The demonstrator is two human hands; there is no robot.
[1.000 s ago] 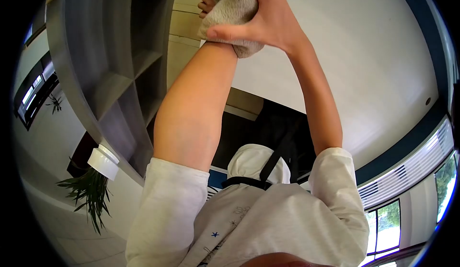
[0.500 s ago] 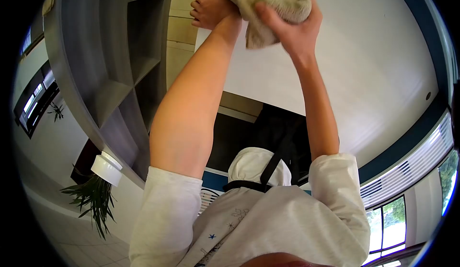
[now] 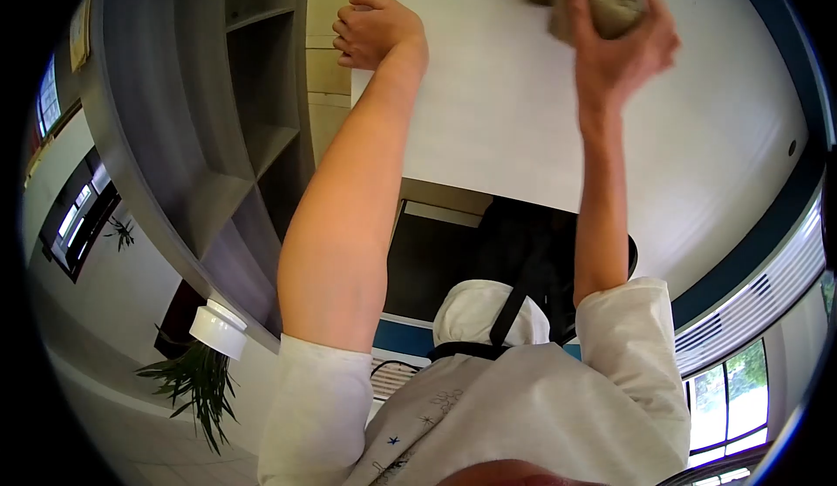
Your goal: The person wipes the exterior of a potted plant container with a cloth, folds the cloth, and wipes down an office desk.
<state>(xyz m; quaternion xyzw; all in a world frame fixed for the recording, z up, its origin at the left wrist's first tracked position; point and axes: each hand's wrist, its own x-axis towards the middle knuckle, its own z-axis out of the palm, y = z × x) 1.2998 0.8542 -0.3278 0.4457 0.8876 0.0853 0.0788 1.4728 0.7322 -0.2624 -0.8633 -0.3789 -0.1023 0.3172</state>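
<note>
My right hand grips a crumpled beige-grey cloth over the white tabletop. Part of the cloth runs out of the top of the view, and its far end is blurred. At the left edge of the tabletop rests my left hand, its fingers curled into a loose fist that reaches slightly past the edge. No object shows in that hand. A wide gap of bare white surface separates the two hands.
Grey open shelving rises close on the left. A white pot with a leafy plant is at lower left. Blue trim borders the right side. Dark space and a black chair lie below the front edge.
My right hand has carried the cloth away from my left wrist, to the right and farther out. My left hand stays at the tabletop's left edge, while the whole view has shifted slightly.
</note>
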